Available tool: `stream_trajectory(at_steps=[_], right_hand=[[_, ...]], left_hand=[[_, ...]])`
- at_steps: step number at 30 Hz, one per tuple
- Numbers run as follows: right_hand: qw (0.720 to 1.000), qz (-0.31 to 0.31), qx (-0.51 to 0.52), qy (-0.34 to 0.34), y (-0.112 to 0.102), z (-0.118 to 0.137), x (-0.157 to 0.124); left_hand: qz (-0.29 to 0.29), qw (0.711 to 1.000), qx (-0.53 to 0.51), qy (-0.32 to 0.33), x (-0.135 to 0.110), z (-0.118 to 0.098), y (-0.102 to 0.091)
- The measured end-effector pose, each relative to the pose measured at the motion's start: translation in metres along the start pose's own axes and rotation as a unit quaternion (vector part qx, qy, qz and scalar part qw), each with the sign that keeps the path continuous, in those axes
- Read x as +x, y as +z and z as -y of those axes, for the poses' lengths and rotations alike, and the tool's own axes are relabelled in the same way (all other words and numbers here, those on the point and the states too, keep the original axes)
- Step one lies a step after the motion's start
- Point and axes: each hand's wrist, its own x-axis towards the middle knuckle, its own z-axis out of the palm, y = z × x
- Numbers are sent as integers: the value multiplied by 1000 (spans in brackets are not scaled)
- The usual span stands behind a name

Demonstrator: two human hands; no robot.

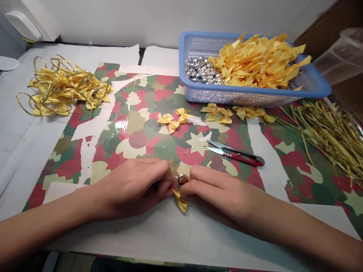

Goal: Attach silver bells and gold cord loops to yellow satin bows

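My left hand (pixel 133 189) and my right hand (pixel 218 192) meet fingertip to fingertip at the near edge of the table, both pinched closed. Between them sit a small silver bell (pixel 183 178) and a yellow ribbon bow (pixel 180 202), whose tail sticks out below the fingers. Both hands grip this bow-and-bell piece. Red-handled thread snips (pixel 235 153) lie open on the patterned paper just beyond my right hand.
A blue basket (pixel 255 96) at the back right holds silver bells (pixel 200 70) and yellow bows (pixel 258 60). Several loose bows (pixel 172 121) lie before it. Gold twist ties (pixel 329 132) are piled at right. Finished bows with gold loops (pixel 62 87) are heaped at the back left.
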Motion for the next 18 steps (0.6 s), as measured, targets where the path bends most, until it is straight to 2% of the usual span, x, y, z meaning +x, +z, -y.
stream_trajectory(at_steps=[11,13,18], right_hand=[[998,-7,57,1,-14,-9,-3],[999,-14,47,-3,-14,-9,-3],[999,-36,-10,-9,-9,-7,-1]], left_hand=[[47,994,-75,-61,4,0,-6],[52,996,-57,-44,4,0,-7],[42,998,3,51,5,0,-7]])
